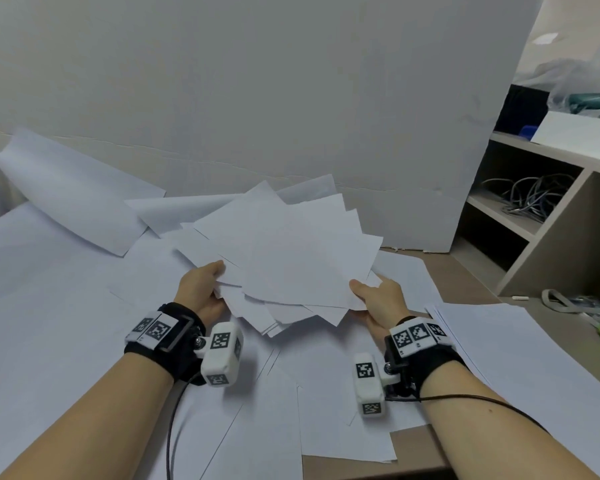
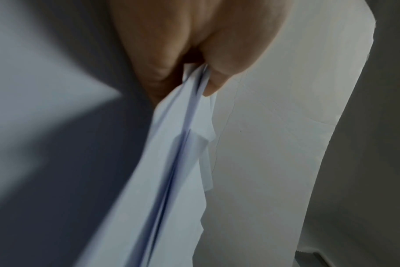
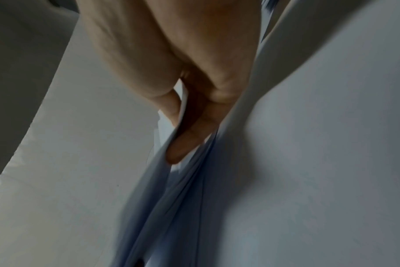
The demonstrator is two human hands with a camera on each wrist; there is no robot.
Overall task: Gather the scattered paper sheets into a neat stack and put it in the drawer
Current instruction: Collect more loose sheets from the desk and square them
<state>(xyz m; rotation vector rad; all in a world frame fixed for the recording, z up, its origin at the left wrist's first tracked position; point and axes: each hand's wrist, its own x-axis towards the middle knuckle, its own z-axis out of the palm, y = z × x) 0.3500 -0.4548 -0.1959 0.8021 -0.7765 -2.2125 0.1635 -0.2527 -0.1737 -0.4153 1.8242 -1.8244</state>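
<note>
We see white sheets (image 1: 284,251) fanned into an uneven bundle, corners askew, raised off the desk (image 1: 416,441). More sheets (image 1: 520,344) lie flat at its right edge.

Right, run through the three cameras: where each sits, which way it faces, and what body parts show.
Head: worn on the head, facing forward and down; both forearms, left hand and right hand hold the fanned paper sheets.
Left wrist: looks along the hand; thumb and fingers pinch the sheets' edge.
Right wrist: the same; fingers among the sheets.
Shared: all three show the sheets.
</note>
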